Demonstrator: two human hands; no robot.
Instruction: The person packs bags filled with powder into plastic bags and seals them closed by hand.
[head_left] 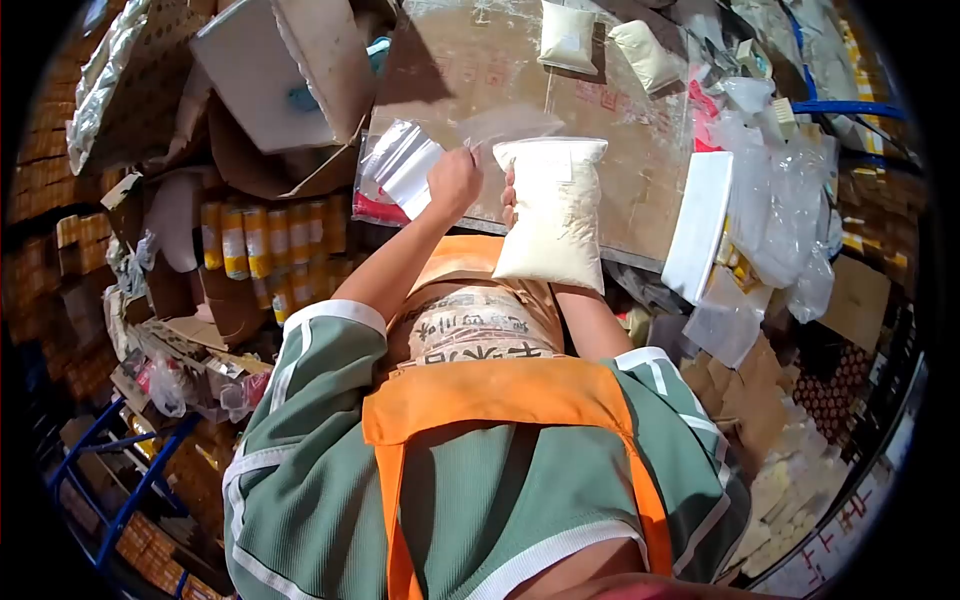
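Note:
My right hand (510, 198) holds a full clear bag of cream-white powder (548, 215) upright above the front of the cardboard work surface. Its fingers curl round the bag's left edge, and the rest of the hand is hidden behind it. A small pale label (550, 166) shows near the bag's top. My left hand (456, 180) is closed in a pinch on a thin clear plastic bag (510, 126), which is blurred and stretches toward the powder bag's top. Just left of that hand lie several flat clear plastic bags (402, 165).
Two filled powder bags, one upright (568, 38) and one tilted (643, 56), lie at the back of the cardboard-covered table (460, 75). An open carton (270, 80) stands left. On the right are a white foam piece (697, 225) and crumpled plastic (775, 200). Yellow-wrapped packs (270, 240) are stacked lower left.

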